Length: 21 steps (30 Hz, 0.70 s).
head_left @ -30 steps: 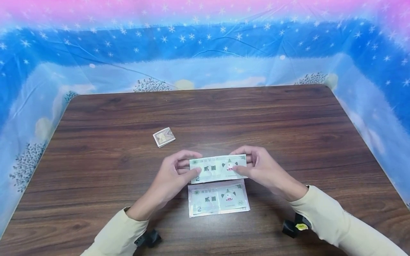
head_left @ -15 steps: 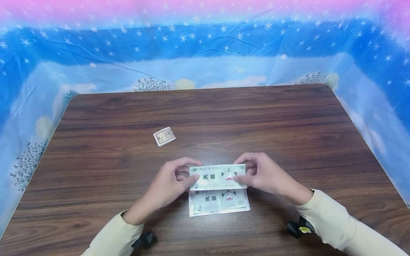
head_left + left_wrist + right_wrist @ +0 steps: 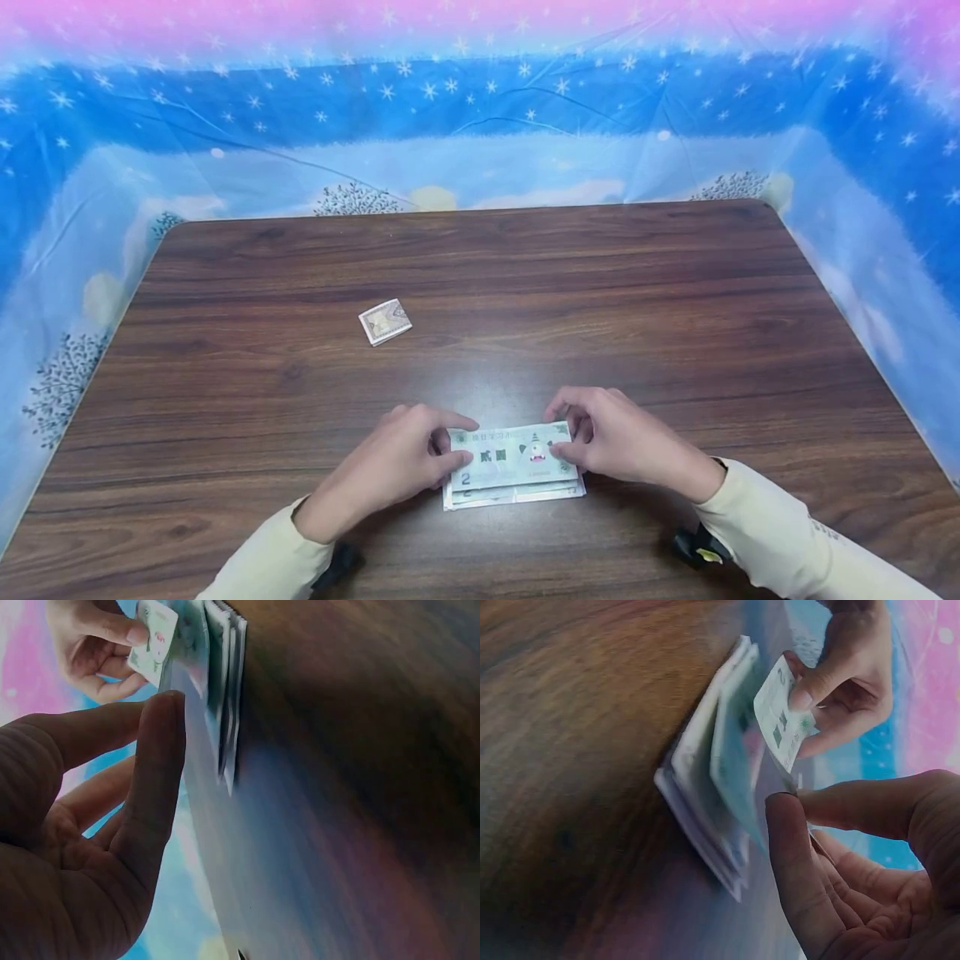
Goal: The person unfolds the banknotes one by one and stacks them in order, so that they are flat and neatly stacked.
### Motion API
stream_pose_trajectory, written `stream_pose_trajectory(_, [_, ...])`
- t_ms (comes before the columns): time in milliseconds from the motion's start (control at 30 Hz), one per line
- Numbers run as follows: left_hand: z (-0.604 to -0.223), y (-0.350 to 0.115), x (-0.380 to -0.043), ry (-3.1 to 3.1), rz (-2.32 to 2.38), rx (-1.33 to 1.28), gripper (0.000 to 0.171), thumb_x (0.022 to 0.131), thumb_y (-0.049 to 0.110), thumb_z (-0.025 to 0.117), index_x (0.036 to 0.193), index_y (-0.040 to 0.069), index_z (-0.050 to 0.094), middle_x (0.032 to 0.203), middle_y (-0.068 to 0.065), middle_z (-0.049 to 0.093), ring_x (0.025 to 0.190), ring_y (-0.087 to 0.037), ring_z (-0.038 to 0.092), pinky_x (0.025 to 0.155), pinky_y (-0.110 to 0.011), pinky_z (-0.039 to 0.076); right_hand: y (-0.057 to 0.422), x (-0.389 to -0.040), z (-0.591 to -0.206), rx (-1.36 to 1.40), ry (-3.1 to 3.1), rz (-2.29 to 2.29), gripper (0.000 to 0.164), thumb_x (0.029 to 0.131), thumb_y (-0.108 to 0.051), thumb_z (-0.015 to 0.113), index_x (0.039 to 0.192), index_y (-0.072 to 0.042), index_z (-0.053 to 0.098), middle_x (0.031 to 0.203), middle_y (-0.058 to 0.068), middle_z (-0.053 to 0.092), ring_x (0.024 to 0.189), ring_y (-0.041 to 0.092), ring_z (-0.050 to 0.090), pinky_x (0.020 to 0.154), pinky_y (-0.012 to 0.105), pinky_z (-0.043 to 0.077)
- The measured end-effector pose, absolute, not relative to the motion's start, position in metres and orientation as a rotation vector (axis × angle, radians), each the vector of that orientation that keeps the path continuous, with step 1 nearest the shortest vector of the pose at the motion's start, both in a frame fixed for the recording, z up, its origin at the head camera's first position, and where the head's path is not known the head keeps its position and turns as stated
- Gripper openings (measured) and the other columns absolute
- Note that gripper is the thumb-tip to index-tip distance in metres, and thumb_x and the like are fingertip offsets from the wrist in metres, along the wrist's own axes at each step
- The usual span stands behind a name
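Observation:
A pale green play banknote (image 3: 517, 471) marked with a 2 and a cartoon face is held level between both hands. My left hand (image 3: 401, 454) pinches its left end, thumb on top. At the opposite end my right hand (image 3: 618, 437) pinches it the same way. Just beneath lies a stack of similar notes (image 3: 517, 499), mostly covered in the head view. From the right wrist view, a gap shows between the held banknote (image 3: 780, 724) and the stack (image 3: 705, 761), whose layers stand slightly apart.
A folded brownish note (image 3: 386, 322) lies farther back and to the left on the dark wooden table (image 3: 637, 292). Blue and pink snowflake cloth (image 3: 480, 100) hangs around the table's far and side edges.
Both hands have brought the held banknote down and toward the person, from behind the stack to over it. The folded brownish note stays in place.

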<state>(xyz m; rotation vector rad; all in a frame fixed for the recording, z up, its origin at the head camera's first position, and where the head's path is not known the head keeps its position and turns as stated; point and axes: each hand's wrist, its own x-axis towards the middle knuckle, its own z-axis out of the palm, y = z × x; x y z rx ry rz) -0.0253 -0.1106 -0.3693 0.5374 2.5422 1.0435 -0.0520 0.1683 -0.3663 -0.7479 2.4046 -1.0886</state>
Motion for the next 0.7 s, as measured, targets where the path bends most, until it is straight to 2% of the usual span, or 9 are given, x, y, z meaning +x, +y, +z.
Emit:
stream_pose_trajectory(167, [-0.374,-0.108,-0.024,2.586,0.939,0.555,0.029,0.085,0.014,0.081,0.111,0.006,0.075,0.061,0.015,0.055,0.052,-0.002,0.047,0.05,-0.022,0.039,0.166,-0.049,-0.372,-0.74,2.454,-0.961,0.026,0.079,-0.005,0.083,0.1,-0.008,0.067,0.069,-0.01,0.06,0.06,0.001,0.056,0.056,0.022,0.051])
stream_pose_trajectory(400, [-0.376,-0.107,-0.024,2.583,0.904,0.536,0.023,0.082,0.013,0.083,0.1,0.009,0.07,0.063,0.013,0.056,0.057,-0.004,0.051,0.055,-0.026,0.044,0.164,-0.05,-0.379,-0.748,2.524,-0.851,0.026,0.078,-0.009,0.085,0.097,-0.011,0.068,0.071,-0.01,0.058,0.063,0.001,0.053,0.058,0.021,0.048])
stream_pose_trajectory(700, [-0.379,-0.107,-0.025,2.601,0.887,0.536,0.024,0.08,0.013,0.084,0.097,0.009,0.067,0.063,0.013,0.057,0.06,-0.005,0.052,0.064,-0.031,0.048,0.165,-0.049,-0.38,-0.738,2.613,-0.763,0.032,0.077,-0.017,0.088,0.097,-0.009,0.065,0.066,-0.012,0.054,0.057,0.001,0.049,0.054,0.021,0.045])
